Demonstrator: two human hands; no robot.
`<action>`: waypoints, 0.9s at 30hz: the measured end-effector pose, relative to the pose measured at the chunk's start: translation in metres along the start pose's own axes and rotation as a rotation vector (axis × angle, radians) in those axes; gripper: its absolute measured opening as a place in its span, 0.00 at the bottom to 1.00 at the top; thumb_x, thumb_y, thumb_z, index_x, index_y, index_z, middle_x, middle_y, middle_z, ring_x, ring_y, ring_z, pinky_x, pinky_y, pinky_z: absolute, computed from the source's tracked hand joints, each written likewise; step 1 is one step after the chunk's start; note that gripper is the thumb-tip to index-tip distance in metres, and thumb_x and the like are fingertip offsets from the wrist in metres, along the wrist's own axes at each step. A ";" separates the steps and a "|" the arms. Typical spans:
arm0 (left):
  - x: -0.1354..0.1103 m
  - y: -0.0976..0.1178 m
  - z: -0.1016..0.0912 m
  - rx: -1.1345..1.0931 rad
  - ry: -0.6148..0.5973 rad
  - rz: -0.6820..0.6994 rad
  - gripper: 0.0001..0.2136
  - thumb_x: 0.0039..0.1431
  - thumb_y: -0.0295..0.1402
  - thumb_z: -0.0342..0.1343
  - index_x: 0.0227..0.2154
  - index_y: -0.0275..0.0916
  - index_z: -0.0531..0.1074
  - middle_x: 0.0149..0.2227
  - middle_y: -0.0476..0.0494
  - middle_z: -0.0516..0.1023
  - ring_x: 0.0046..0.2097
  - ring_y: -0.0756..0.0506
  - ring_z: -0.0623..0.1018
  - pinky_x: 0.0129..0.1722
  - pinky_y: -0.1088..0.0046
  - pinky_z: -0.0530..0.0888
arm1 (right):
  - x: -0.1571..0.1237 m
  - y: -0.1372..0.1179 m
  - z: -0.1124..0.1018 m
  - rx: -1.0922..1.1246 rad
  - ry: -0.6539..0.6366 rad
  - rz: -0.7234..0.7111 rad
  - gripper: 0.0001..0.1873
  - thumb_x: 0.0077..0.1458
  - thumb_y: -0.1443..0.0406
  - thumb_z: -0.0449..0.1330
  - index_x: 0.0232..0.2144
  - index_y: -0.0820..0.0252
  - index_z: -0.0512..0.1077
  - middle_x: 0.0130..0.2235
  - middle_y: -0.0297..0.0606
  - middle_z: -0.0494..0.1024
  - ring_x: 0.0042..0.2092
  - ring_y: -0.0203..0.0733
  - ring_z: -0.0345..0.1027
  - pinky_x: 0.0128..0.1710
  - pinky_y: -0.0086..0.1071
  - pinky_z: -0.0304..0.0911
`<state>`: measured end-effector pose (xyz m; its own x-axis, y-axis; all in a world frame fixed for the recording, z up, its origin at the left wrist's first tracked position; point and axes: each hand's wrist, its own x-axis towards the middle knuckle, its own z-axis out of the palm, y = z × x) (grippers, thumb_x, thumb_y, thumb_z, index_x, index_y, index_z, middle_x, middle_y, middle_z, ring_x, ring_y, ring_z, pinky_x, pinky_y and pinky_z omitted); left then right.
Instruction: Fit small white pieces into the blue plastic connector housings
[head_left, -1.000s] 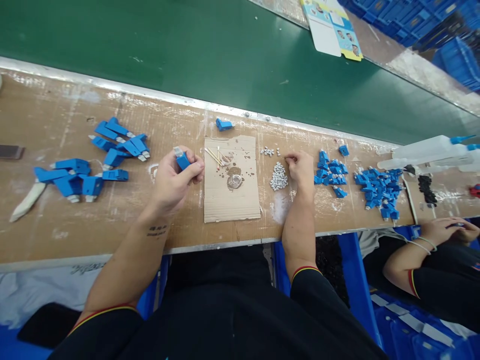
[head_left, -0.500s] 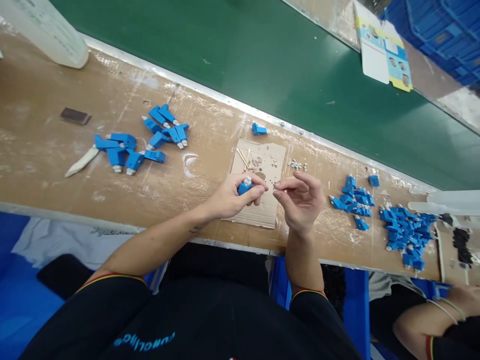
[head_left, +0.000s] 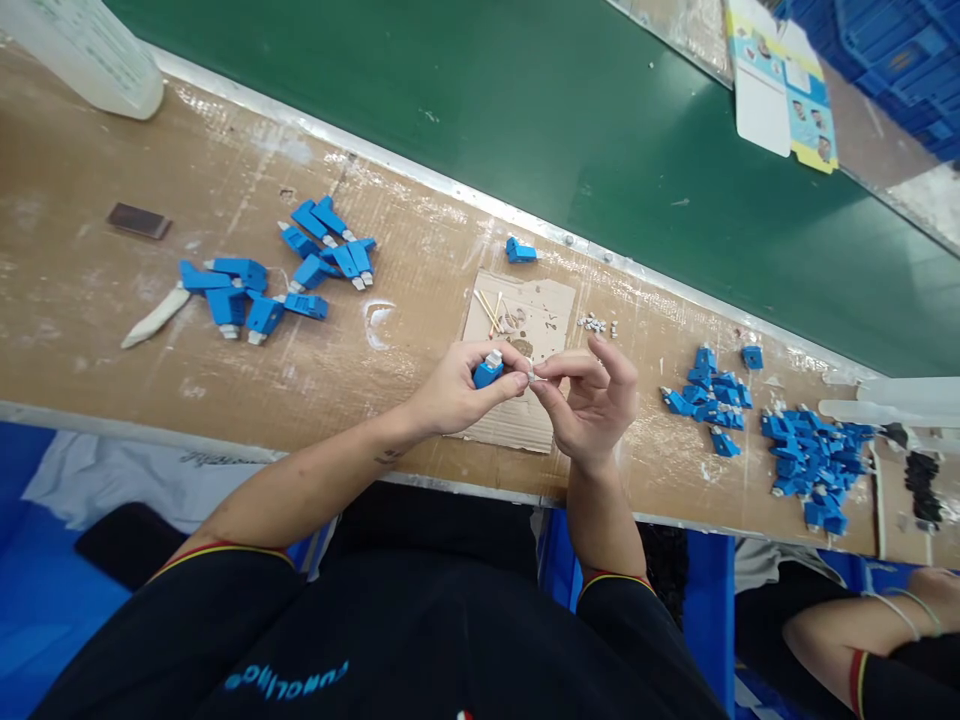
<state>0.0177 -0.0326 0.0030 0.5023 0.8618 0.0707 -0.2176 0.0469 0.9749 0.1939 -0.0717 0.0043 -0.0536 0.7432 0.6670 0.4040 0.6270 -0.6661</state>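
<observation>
My left hand point(head_left: 470, 388) is closed around a small blue plastic part point(head_left: 488, 372) with a pale grey tip pointing up. At its fingertips my right hand point(head_left: 592, 400) pinches a tiny pale piece point(head_left: 532, 377), too small to identify, between thumb and index finger; its other fingers are raised. The fingertips of both hands meet around this piece, over a cardboard sheet point(head_left: 517, 435). On the sheet lie several cotton swabs point(head_left: 491, 312) and dark wet-looking stains. Just right of it sits a little heap of small grey pieces point(head_left: 592, 323).
Blue parts lie in a left group point(head_left: 266, 285) and right piles point(head_left: 814, 460); one blue part point(head_left: 520, 250) is beyond the cardboard. A dark block point(head_left: 139, 220), a white bottle point(head_left: 112, 70) and a green belt point(head_left: 450, 120) surround the work. A co-worker's arm point(head_left: 847, 640) shows lower right.
My right hand has moved left, bringing its pinched fingertips up to my left hand's fingertips. The blue part stays in my left hand. The view has shifted slightly.
</observation>
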 end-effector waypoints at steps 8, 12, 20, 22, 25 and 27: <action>-0.001 0.001 -0.001 0.003 -0.036 -0.030 0.11 0.58 0.40 0.65 0.28 0.39 0.75 0.22 0.52 0.71 0.25 0.51 0.68 0.27 0.72 0.67 | 0.000 0.003 -0.002 -0.008 -0.054 -0.082 0.35 0.66 0.67 0.65 0.69 0.38 0.61 0.39 0.30 0.83 0.36 0.39 0.79 0.30 0.33 0.73; -0.001 0.003 -0.002 0.094 -0.079 0.038 0.11 0.61 0.40 0.63 0.27 0.39 0.75 0.23 0.49 0.75 0.27 0.49 0.72 0.30 0.72 0.71 | 0.003 0.000 -0.006 -0.068 -0.117 -0.111 0.20 0.66 0.70 0.64 0.55 0.43 0.77 0.37 0.33 0.83 0.37 0.41 0.78 0.34 0.37 0.75; -0.001 0.004 -0.002 0.122 -0.097 0.123 0.10 0.62 0.36 0.59 0.26 0.39 0.75 0.24 0.51 0.76 0.26 0.52 0.71 0.30 0.74 0.70 | 0.005 -0.002 -0.003 -0.092 -0.063 -0.115 0.06 0.68 0.65 0.64 0.45 0.48 0.78 0.34 0.33 0.83 0.34 0.41 0.77 0.31 0.38 0.72; -0.001 0.004 -0.002 0.122 -0.102 0.117 0.10 0.62 0.36 0.59 0.26 0.39 0.75 0.24 0.50 0.76 0.26 0.51 0.72 0.31 0.73 0.70 | 0.005 -0.002 -0.001 -0.077 -0.053 -0.116 0.03 0.68 0.64 0.64 0.43 0.48 0.78 0.33 0.33 0.82 0.33 0.41 0.76 0.31 0.37 0.72; -0.001 0.004 -0.001 0.112 -0.125 0.103 0.11 0.63 0.38 0.59 0.26 0.39 0.75 0.23 0.50 0.76 0.27 0.49 0.73 0.32 0.72 0.72 | 0.006 -0.002 0.000 -0.115 -0.072 -0.130 0.05 0.70 0.61 0.62 0.40 0.50 0.76 0.31 0.33 0.80 0.33 0.41 0.75 0.30 0.38 0.70; -0.001 0.004 -0.001 0.109 -0.141 0.106 0.11 0.63 0.38 0.60 0.26 0.39 0.75 0.23 0.50 0.75 0.27 0.49 0.73 0.32 0.72 0.72 | 0.006 -0.002 0.000 -0.131 -0.081 -0.135 0.08 0.72 0.59 0.60 0.38 0.51 0.75 0.30 0.33 0.79 0.33 0.41 0.74 0.31 0.38 0.69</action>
<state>0.0149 -0.0327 0.0069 0.5948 0.7797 0.1955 -0.1877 -0.1017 0.9769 0.1929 -0.0686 0.0101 -0.1867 0.6741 0.7146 0.5028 0.6905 -0.5200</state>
